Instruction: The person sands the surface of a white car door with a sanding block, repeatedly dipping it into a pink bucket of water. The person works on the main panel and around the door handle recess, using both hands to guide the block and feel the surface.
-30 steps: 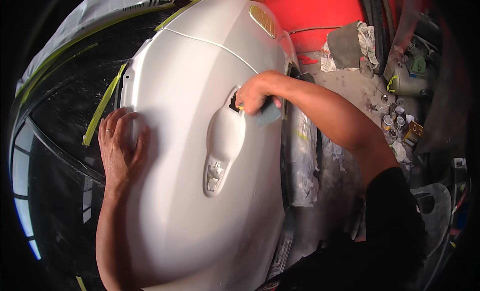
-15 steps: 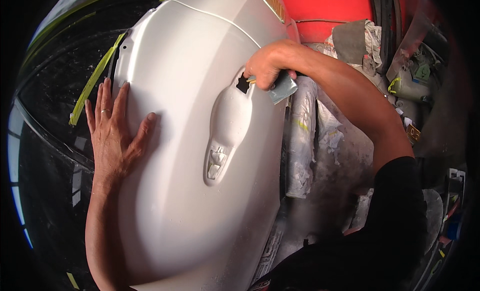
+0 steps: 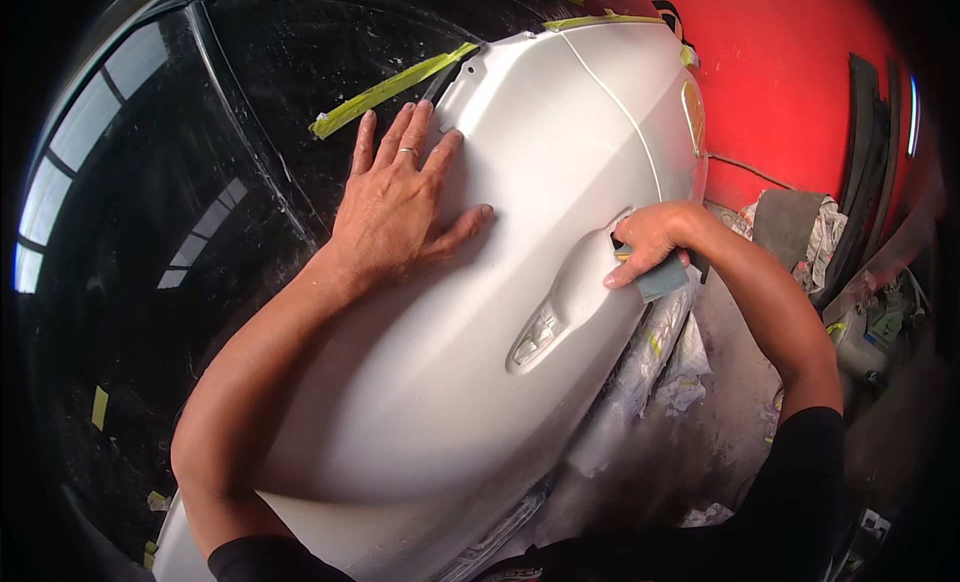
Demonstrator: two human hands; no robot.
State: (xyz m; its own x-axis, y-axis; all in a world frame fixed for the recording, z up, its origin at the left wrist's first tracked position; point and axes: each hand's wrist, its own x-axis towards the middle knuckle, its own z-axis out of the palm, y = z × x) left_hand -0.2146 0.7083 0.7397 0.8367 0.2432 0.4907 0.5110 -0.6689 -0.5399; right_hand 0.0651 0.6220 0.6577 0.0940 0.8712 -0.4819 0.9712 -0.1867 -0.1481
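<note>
A pale silver-white car body panel (image 3: 420,402) spans the middle of the view. My left hand (image 3: 395,202) lies flat along its upper left edge, fingers spread, the fingertips close to a strip of yellow masking tape (image 3: 395,90). At the upper end of the door-handle recess (image 3: 585,282), my right hand (image 3: 650,242) is closed on a folded grey sheet of sandpaper (image 3: 664,280). Its fingertips are at the dark opening there and partly hidden. A smaller cutout (image 3: 540,332) sits at the recess's lower end.
Dark, dusty glass (image 3: 250,232) with window reflections lies left of the panel. A red surface (image 3: 780,92) stands at the upper right. Beside the panel's right edge are a plastic-wrapped long part (image 3: 640,352) and crumpled paper with a grey sheet (image 3: 790,227).
The view has turned, so the panel now slants to the right and more red surface shows. My left hand stays on the panel's edge; my right hand keeps the sandpaper at the recess.
</note>
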